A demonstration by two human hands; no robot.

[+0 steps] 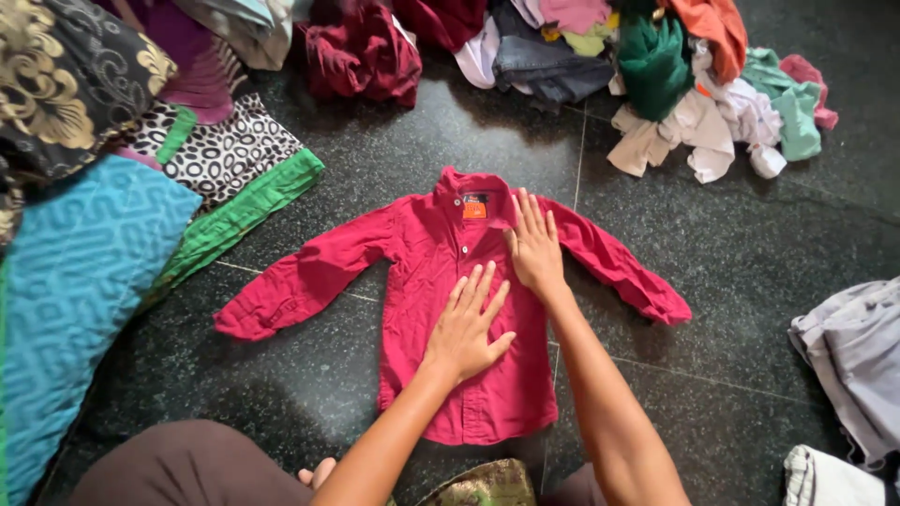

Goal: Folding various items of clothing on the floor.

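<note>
Head view: blue quilt (pixel 84 281) is lying at left; red shirt (pixel 450 300) is being spread flat on dark floor (pixel 750 253), pressed by left hand (pixel 466 328) and right hand (pixel 534 245), fingers spread; clothes pile (pixel 694 75) is lying beyond; grey cloth (pixel 853 356) at right.

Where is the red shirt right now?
The red shirt lies spread flat on the dark floor, mid-view, under both hands, below the clothes pile.

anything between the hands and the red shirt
Nothing visible. The left hand and the right hand both lie flat, directly on the red shirt, which is spread out on the dark floor.
</note>
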